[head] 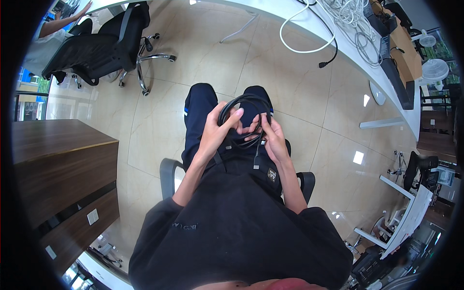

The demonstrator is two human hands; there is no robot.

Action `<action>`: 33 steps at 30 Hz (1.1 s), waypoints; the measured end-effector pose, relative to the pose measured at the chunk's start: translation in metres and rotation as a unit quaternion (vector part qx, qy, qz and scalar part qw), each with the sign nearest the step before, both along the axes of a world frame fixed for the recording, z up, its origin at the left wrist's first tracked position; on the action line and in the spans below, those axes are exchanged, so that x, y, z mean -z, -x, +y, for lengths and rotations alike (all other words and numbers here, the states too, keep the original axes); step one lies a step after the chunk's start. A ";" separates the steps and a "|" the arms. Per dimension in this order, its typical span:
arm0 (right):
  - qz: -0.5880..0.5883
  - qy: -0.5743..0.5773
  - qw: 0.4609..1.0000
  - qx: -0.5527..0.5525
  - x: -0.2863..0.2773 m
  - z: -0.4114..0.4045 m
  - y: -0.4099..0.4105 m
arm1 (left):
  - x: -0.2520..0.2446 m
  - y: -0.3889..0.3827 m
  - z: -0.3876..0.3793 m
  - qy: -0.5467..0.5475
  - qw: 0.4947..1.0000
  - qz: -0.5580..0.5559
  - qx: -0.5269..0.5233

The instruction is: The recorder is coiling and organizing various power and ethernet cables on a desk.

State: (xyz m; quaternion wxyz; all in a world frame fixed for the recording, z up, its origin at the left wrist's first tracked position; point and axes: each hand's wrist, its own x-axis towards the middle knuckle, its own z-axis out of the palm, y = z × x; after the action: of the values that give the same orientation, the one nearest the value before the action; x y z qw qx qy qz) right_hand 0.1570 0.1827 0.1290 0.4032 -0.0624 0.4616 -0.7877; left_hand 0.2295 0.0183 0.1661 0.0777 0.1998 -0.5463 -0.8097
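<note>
A coiled black cable [250, 97] is held in loops above my lap. My left hand [217, 127] grips the left side of the coil, thumb on top. My right hand [271, 136] pinches the right side, its fingers among the loops. From beside my right hand a connector with a pale metal tip [256, 164] hangs down over my dark shirt. More pale connector tips show below the coil, one of them near my left wrist. The fingers of both hands nearly meet inside the loops, and the strands there overlap too much to trace.
A white curved desk [348, 47] bears a heap of white cables [348, 21], a cardboard box [404, 54] and loops hanging over its edge. Black office chair [105, 47] and a seated person [50, 40] are at the upper left. A brown wooden cabinet [69, 156] stands at left.
</note>
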 end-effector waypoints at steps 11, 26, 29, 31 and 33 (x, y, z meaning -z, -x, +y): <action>0.144 -0.107 0.974 0.141 -0.033 0.051 -0.009 | 0.053 0.042 0.028 -0.206 0.961 0.019 0.185; 0.303 -0.372 0.818 0.317 -0.131 0.218 0.096 | 0.172 0.047 0.024 0.099 0.981 -0.022 0.163; 0.328 -0.447 0.774 0.306 -0.178 0.267 0.161 | 0.164 0.054 0.029 0.126 0.974 -0.037 0.183; 0.348 -0.492 0.741 0.297 -0.210 0.299 0.211 | 0.156 0.060 0.036 0.139 0.973 -0.044 0.179; 0.357 -0.530 0.714 0.287 -0.235 0.328 0.264 | 0.158 0.062 0.040 0.196 0.961 -0.061 0.186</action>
State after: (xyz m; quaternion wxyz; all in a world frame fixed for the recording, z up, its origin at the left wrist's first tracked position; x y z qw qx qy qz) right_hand -0.1069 0.5106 0.3638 -0.0702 0.0210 0.9087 -0.4109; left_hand 0.1678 0.0582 0.0082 -0.0698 0.1245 -0.7258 -0.6729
